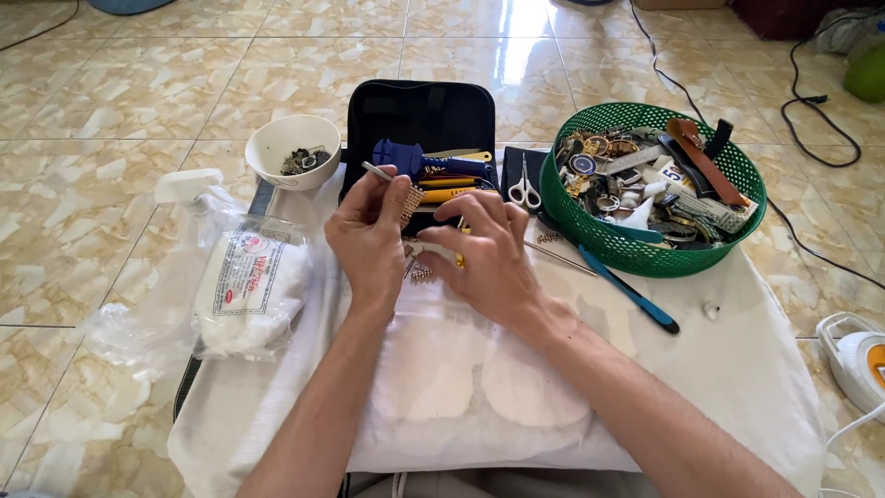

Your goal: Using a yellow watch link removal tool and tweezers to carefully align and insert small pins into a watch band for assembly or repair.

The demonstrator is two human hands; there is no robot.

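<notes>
- White cloth [701,369] is being spread over the low work surface nearest the camera, likely so small parts are being caught and seen.
- Green basket [590,235] is being kept at the right, filled with watches, straps and bands, within reach of the right hand.
- Black tool case [419,115] is being left open behind the hands, blue and yellow tools being kept at hand.
- Bagged white bottle [244,286] is being laid at the left on the cloth.
- White bowl [267,148] with small dark parts is being kept at the back left.
- Left hand [369,235] is being closed around a gold mesh watch band [410,201], a thin metal tool [376,171] being pinched above it.
- Right hand [489,249] is being curled, fingers bent just beside the band's lower end; what is being gripped cannot be told.
- Blue-handled tool [631,293] and scissors [525,189] are being left lying near the basket.
</notes>
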